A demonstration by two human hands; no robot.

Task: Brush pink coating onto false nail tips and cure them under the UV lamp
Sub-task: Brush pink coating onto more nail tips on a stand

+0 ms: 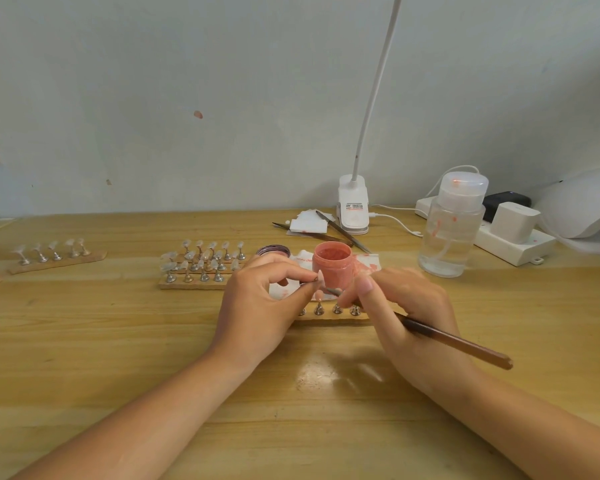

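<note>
On the pale wooden table [118, 341], far left, a thin wooden strip [58, 263] carries small metal stands topped with clear nail tips; more such strips [201, 268] sit nearer the middle. The left hand [260, 306] pinches a slim metal stem with a pink-coated tip [320, 279] between thumb and forefinger, just in front of the round pink jar [332, 265], open and matte inside. The right hand [406, 313] grips a long brown brush [458, 344], its fine end meeting the tip. Below them lies another strip with cone-shaped stands [336, 311]. Right stand a clear plastic pump bottle [451, 230] and the smooth white domed UV lamp [582, 209].
</note>
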